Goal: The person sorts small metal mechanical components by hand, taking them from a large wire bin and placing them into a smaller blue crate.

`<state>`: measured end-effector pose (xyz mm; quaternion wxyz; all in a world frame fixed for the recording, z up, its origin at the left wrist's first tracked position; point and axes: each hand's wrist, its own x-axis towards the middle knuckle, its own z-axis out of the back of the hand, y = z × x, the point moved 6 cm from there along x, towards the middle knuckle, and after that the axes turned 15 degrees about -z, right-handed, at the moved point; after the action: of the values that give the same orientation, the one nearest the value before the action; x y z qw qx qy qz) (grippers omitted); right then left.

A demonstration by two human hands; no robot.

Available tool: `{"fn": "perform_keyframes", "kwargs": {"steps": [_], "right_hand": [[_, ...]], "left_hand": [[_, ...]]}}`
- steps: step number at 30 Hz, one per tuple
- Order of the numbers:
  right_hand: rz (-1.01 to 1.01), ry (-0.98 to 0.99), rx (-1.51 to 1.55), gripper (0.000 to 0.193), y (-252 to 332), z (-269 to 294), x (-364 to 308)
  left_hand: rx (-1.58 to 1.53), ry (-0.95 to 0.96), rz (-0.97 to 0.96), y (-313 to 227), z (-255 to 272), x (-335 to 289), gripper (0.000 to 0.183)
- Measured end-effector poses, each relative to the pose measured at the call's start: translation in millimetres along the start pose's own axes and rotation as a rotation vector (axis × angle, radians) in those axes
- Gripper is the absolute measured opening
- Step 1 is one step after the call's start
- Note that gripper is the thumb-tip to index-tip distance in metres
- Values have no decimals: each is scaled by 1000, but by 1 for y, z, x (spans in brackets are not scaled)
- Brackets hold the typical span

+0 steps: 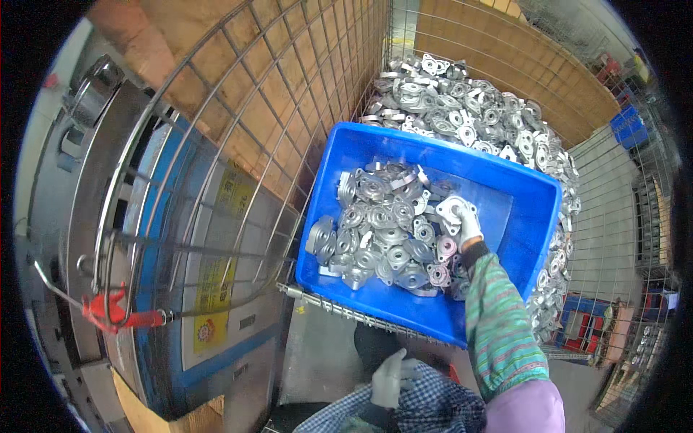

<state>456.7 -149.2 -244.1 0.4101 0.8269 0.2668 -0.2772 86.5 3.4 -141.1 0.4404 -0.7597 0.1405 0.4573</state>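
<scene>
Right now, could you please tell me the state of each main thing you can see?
Right hand: gloved, closed on a metal part.
Held metal part: gripped, within the blue bin's outline.
Left hand: gloved, fingers loosely open, no part in it.
Blue bin: open-topped, partly filled.
Binned parts: loose, jumbled.
Pile behind the bin: loose, heaped, partly hidden.
Checked cloth: creased.

Head-worn L fisheye cam, facing down, fairly nr blue bin (440,150), wide FOV
</scene>
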Motion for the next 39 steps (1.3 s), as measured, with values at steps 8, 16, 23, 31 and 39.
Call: {"fn": "perform_keyframes", "kwargs": {"steps": [8, 16, 23, 31, 39], "right_hand": [[-518, 390, -321, 36, -75, -72, -222], [-655, 493, -71, 37, -119, -73, -335], [-513, 462, 160, 47, -119, -67, -353], [-600, 645, 180, 48, -124, -78, -384], [-592, 635, 266, 52, -125, -81, -398]], "left_hand": [[-146, 134, -611, -89, -32, -6, 60], [-516, 267, -586, -65, -27, -37, 46], [-445, 153, -603, -68, -27, -87, 51], [-213, 267, -773, -59, -23, -93, 55], [-310, 257, -664, -56, -25, -108, 58]]}}
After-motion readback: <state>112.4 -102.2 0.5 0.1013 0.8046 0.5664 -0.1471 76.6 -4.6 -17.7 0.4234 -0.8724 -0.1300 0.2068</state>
